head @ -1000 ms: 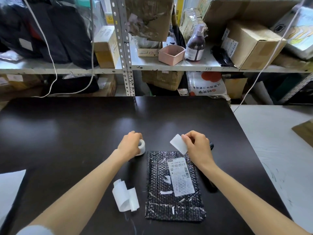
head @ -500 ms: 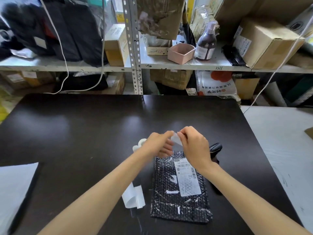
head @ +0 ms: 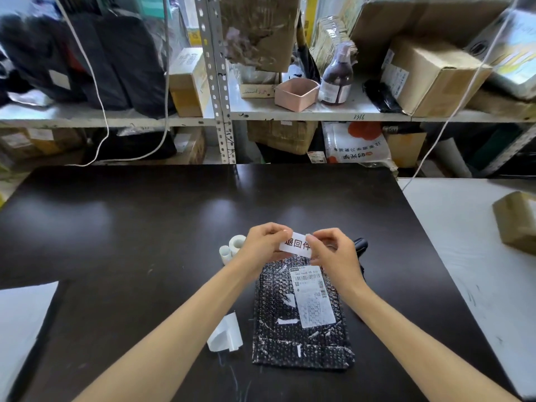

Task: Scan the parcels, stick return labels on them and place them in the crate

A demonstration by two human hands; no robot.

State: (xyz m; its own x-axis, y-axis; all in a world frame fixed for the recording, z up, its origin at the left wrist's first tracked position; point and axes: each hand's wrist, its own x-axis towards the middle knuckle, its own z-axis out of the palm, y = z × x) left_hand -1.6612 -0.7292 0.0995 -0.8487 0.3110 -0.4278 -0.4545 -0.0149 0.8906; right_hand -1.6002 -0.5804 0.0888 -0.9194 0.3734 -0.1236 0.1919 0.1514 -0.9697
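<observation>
Head view: scanner mostly behind right hand, label ends covered.

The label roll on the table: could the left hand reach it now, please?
Probably yes: the label roll lies right beside the left hand with nothing between, though that hand is pinching the return label.

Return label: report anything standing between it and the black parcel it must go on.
Nothing visible does. The left hand and right hand pinch the return label near the black parcel's far end. A shipping label covers part of its top face.
</observation>
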